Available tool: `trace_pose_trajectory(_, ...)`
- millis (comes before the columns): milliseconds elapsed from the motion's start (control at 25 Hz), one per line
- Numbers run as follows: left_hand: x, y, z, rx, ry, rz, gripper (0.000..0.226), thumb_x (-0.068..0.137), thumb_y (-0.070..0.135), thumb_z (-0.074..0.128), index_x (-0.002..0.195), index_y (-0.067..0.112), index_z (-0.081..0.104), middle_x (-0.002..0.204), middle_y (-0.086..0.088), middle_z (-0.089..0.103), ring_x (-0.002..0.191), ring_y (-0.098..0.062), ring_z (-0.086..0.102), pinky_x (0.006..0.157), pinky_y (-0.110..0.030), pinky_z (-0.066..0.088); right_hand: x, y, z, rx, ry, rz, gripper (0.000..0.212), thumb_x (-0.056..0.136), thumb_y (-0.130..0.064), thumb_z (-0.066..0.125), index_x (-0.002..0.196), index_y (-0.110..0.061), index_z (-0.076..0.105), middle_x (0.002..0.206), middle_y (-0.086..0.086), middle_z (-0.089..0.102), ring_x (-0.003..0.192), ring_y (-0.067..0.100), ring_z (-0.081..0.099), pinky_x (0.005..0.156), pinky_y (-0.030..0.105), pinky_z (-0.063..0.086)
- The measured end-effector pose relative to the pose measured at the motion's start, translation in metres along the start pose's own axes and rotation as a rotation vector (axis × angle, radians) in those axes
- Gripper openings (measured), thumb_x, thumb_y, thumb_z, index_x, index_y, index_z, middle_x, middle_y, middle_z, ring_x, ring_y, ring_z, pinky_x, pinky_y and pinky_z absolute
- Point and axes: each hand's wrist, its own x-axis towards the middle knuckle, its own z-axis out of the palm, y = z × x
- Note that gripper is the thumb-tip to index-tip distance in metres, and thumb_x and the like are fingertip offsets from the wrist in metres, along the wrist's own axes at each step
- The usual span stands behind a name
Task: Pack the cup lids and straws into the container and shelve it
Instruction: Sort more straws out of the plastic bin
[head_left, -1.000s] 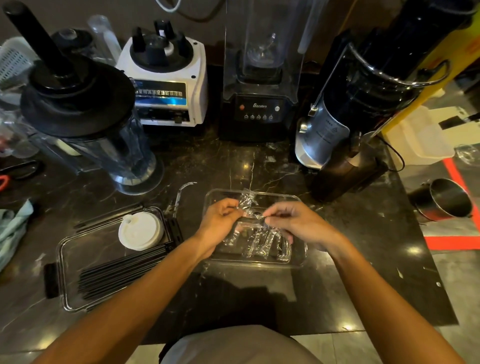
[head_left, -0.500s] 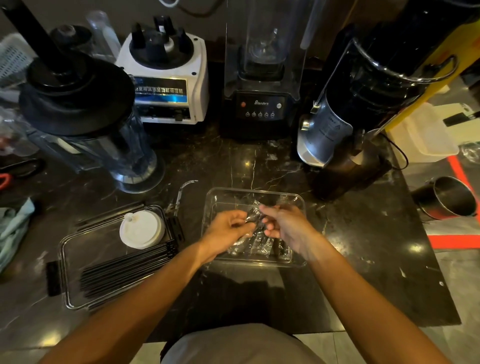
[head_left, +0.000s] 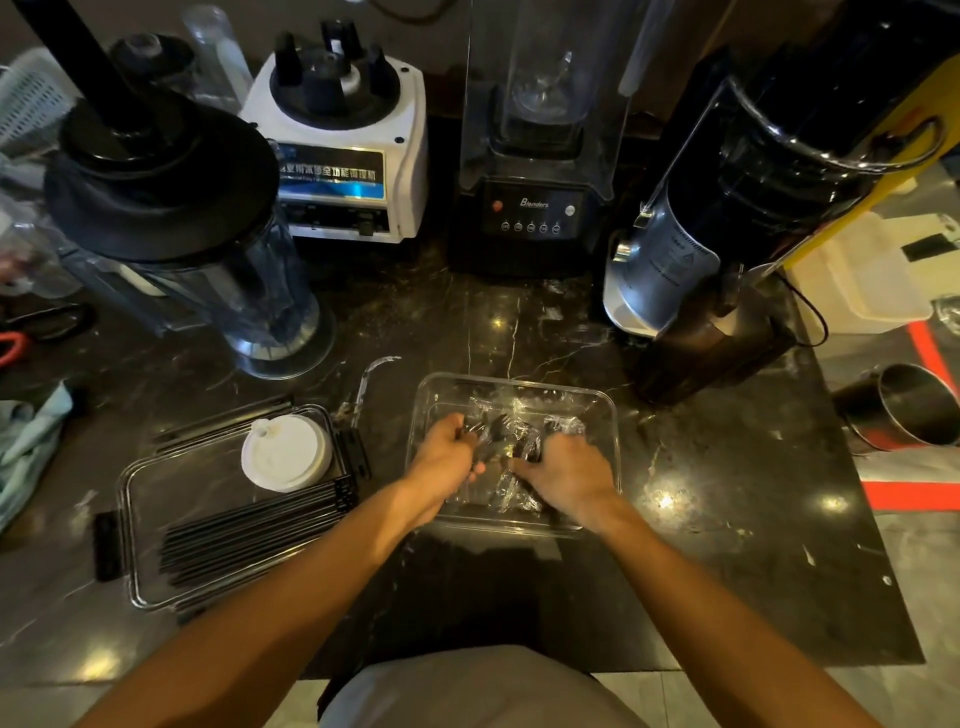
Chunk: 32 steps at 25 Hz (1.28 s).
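Now both hands, left hand (head_left: 448, 451) and right hand (head_left: 569, 470), are grasping light, crinkly, slippery wrapped cutlery (head_left: 506, 441) inside the clear container (head_left: 612, 415) on the counter (head_left: 727, 493); take the stiff lid (head_left: 287, 453) by its rim, the straws (head_left: 249, 535) bundled mid-length.

The left hand (head_left: 445, 453) and right hand (head_left: 570, 472) cover part of the crinkled wrapped items (head_left: 511, 441). Their contents are too blurred to identify, and the grip is unclear.
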Motion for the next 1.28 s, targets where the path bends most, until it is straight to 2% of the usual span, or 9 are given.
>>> trace_pose_trajectory(160, -0.003, 0.001, -0.002, -0.122, -0.05, 0.072, 0.041, 0.101, 0.052, 0.051, 0.11, 0.014, 0.064, 0.082, 0.002, 0.063, 0.06, -0.007, 0.054, 0.06, -0.024, 0.047, 0.001, -0.015, 0.01, -0.155, 0.063, 0.038, 0.046, 0.091, -0.059, 0.068, 0.068, -0.022, 0.052, 0.069, -0.006, 0.06, 0.067, 0.016, 0.059, 0.075, 0.031, 0.048)
trace_pose_trajectory(280, 0.0, -0.001, -0.006, -0.126, -0.035, 0.1, 0.026, 0.099, 0.036, 0.064, 0.108, 0.011, 0.065, 0.087, 0.0, 0.066, 0.062, -0.006, 0.057, 0.059, -0.023, 0.049, 0.006, -0.011, 0.013, -0.092, 0.05, 0.043, 0.037, 0.094, -0.045, 0.071, 0.071, -0.023, 0.053, 0.072, -0.007, 0.057, 0.074, 0.016, 0.06, 0.072, 0.031, 0.047)
trace_pose_trajectory(440, 0.001, 0.002, -0.006, -0.22, 0.002, 0.066, 0.013, 0.104, 0.021, 0.056, 0.103, 0.011, 0.064, 0.093, -0.004, 0.075, 0.075, -0.012, 0.072, 0.067, -0.024, 0.057, 0.012, 0.003, 0.014, 0.042, -0.044, 0.071, 0.016, 0.094, -0.025, 0.072, 0.081, -0.016, 0.069, 0.081, 0.0, 0.071, 0.076, 0.015, 0.07, 0.077, 0.038, 0.061)
trace_pose_trajectory(640, 0.0, 0.006, -0.001, -0.215, -0.019, 0.053, 0.023, 0.106, 0.015, 0.052, 0.129, 0.012, 0.052, 0.11, -0.007, 0.077, 0.096, -0.019, 0.076, 0.078, -0.028, 0.06, -0.003, 0.012, -0.003, 0.454, -0.108, 0.033, 0.006, 0.098, -0.015, 0.065, 0.1, -0.011, 0.07, 0.081, 0.008, 0.072, 0.063, 0.016, 0.066, 0.059, 0.031, 0.057)
trace_pose_trajectory(760, -0.003, 0.008, 0.002, -0.21, -0.037, 0.051, 0.012, 0.107, 0.017, 0.048, 0.114, 0.024, 0.054, 0.118, -0.001, 0.075, 0.105, -0.02, 0.073, 0.088, -0.026, 0.053, -0.01, 0.017, -0.014, 0.765, -0.157, 0.055, 0.015, 0.101, -0.009, 0.062, 0.113, -0.004, 0.068, 0.096, 0.016, 0.076, 0.056, 0.015, 0.063, 0.06, 0.035, 0.061)
trace_pose_trajectory(840, -0.003, 0.009, 0.003, -0.191, -0.045, 0.059, 0.016, 0.108, 0.021, 0.046, 0.12, 0.018, 0.057, 0.121, 0.001, 0.075, 0.107, -0.02, 0.072, 0.099, -0.032, 0.049, -0.014, 0.02, -0.022, 0.974, -0.212, 0.024, 0.014, 0.101, -0.004, 0.06, 0.111, -0.001, 0.069, 0.105, 0.02, 0.077, 0.053, 0.013, 0.06, 0.053, 0.029, 0.059)
trace_pose_trajectory(960, -0.004, 0.01, 0.004, -0.175, -0.045, 0.054, 0.021, 0.109, 0.027, 0.045, 0.122, 0.018, 0.059, 0.121, -0.001, 0.074, 0.107, -0.019, 0.072, 0.096, -0.032, 0.045, -0.02, 0.024, -0.031, 1.165, -0.299, -0.069, 0.007, 0.101, -0.002, 0.058, 0.099, -0.003, 0.064, 0.113, 0.023, 0.076, 0.056, 0.015, 0.058, 0.051, 0.025, 0.054)
trace_pose_trajectory(1160, -0.005, 0.008, 0.006, -0.173, -0.108, 0.08, 0.022, 0.106, 0.018, 0.053, 0.126, 0.014, 0.061, 0.12, -0.002, 0.075, 0.107, -0.005, 0.071, 0.079, -0.02, 0.054, -0.018, 0.028, -0.03, 1.248, -0.331, -0.101, 0.004, 0.097, -0.005, 0.066, 0.095, -0.006, 0.068, 0.088, 0.011, 0.071, 0.063, 0.012, 0.059, 0.055, 0.025, 0.055)
trace_pose_trajectory(1280, -0.003, 0.004, 0.007, -0.133, -0.122, 0.095, 0.03, 0.105, 0.022, 0.056, 0.129, 0.006, 0.058, 0.119, -0.001, 0.076, 0.12, -0.012, 0.066, 0.094, -0.026, 0.047, -0.018, 0.024, -0.026, 1.213, -0.285, -0.08, 0.01, 0.095, -0.005, 0.07, 0.085, -0.01, 0.07, 0.076, 0.003, 0.065, 0.059, 0.011, 0.054, 0.054, 0.025, 0.054)
